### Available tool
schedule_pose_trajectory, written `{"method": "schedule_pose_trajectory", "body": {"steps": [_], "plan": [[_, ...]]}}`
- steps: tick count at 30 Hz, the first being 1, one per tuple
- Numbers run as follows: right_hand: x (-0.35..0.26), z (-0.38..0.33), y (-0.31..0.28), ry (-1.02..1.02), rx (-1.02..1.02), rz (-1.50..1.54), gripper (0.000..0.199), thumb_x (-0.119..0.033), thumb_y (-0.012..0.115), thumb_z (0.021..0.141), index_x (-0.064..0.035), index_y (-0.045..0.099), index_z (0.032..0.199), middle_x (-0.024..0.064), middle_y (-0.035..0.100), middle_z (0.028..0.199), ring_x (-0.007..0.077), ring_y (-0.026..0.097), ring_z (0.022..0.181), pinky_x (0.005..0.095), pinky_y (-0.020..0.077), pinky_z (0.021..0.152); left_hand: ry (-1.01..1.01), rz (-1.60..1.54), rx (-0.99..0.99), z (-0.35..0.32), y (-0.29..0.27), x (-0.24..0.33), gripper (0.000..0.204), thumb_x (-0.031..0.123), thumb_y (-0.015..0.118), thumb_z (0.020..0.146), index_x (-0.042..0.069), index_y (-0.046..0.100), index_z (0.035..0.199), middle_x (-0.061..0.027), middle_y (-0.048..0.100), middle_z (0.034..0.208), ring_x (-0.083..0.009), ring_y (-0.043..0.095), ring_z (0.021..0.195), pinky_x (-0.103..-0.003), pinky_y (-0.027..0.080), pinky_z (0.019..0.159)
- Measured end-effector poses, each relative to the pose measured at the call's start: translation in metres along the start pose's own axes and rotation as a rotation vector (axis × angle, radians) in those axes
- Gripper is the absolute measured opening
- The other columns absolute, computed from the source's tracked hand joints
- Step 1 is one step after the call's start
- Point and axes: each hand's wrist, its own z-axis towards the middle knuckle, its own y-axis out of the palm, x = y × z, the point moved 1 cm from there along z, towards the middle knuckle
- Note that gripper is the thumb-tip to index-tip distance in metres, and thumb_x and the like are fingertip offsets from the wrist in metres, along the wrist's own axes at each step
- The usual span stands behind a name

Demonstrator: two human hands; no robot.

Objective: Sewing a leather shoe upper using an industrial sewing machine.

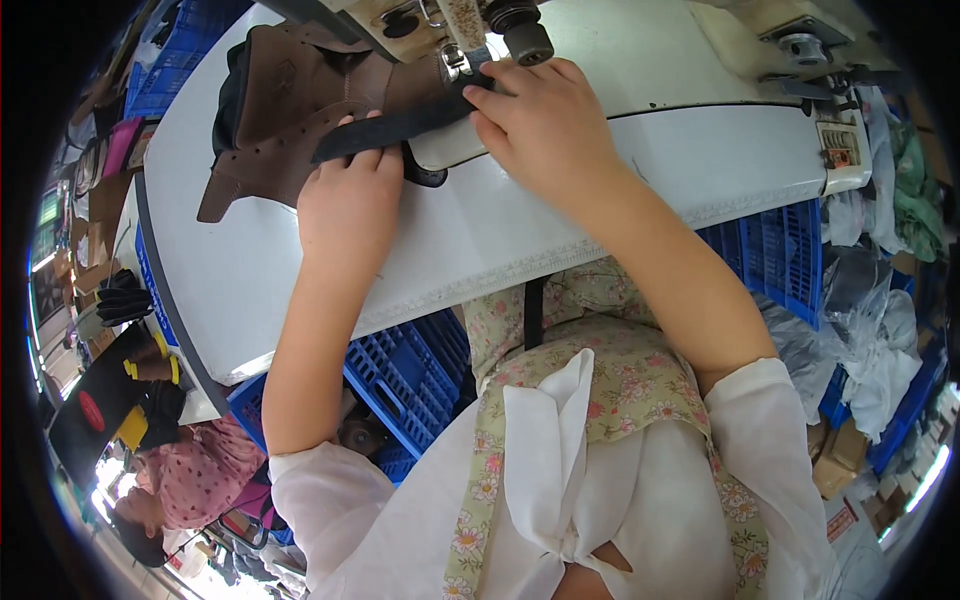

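Note:
A brown leather boot upper [285,95] with punched holes lies on the white sewing machine bed, its right end reaching under the presser foot [456,63]. Across it runs a narrow black strip [400,124]. My left hand [348,205] is closed on the strip's left part, with fingertips showing beyond its far edge and resting over the brown leather. Close beside the presser foot, my right hand [545,125] pinches the strip's right end with thumb and forefinger. Its other fingers are bent toward the machine. The needle point and stitching spot cannot be made out.
The machine head [420,25] hangs over the work, with a dark round knob [525,40]. A ruler strip [560,258] edges the white table near me. Blue crates [405,375] stand below. Plastic bags [865,330] lie at right; another person [200,470] sits at lower left.

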Motion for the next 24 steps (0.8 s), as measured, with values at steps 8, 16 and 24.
{"method": "schedule_pose_trajectory", "body": {"steps": [8,16,24], "plan": [[-0.013,-0.003,-0.001,0.000,-0.093,0.161,0.023,-0.014,0.068,0.078,-0.0099,0.072,0.100,0.0042,0.065,0.103,0.0224,0.060,0.101,0.0394,0.0457,0.086,0.034,0.047,0.008,-0.003,-0.003,0.004,0.035,0.011,0.061,0.076,0.007,0.066,0.110,-0.0087,0.062,0.126,-0.0305,0.061,0.116,-0.035,0.057,0.080],[-0.002,-0.008,-0.002,-0.006,-0.059,0.082,0.024,-0.010,0.067,0.078,-0.0102,0.073,0.101,0.0049,0.067,0.106,0.0233,0.060,0.106,0.0390,0.0463,0.091,-0.007,0.028,0.009,0.004,-0.017,0.027,0.029,0.012,0.062,0.074,0.003,0.068,0.100,-0.0140,0.066,0.115,-0.0317,0.065,0.105,-0.033,0.058,0.077],[0.001,-0.005,0.002,-0.003,-0.087,0.186,0.023,-0.009,0.064,0.080,-0.0076,0.072,0.102,0.0088,0.067,0.111,0.0283,0.060,0.107,0.0423,0.0460,0.094,-0.214,-0.091,-0.161,0.001,-0.005,0.044,0.015,0.018,0.063,0.074,0.007,0.069,0.084,-0.0140,0.068,0.110,-0.0284,0.067,0.096,-0.035,0.056,0.076]]}}
